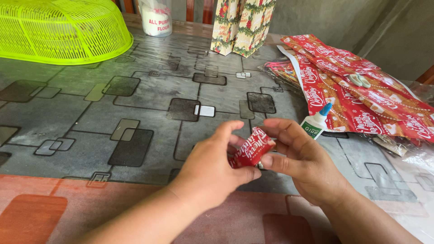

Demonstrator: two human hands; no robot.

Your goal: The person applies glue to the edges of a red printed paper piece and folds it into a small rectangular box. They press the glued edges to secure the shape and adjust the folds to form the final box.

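A small box wrapped in red patterned paper (252,148) sits between both hands, just above the table. My left hand (212,169) grips its left side with thumb and fingers. From the right, my right hand (300,160) pinches the box, thumb on the near edge and fingers on top. Just behind my right hand lies a white glue bottle with a blue cap (315,121).
Sheets of red wrapping paper (361,95) lie at the right with pale green scissors (359,80) on top. A neon green plastic food cover (58,29) stands at the back left, near a white flour bag (156,18) and a festive gift bag (242,25). The table (90,126) has a grey patterned covering.
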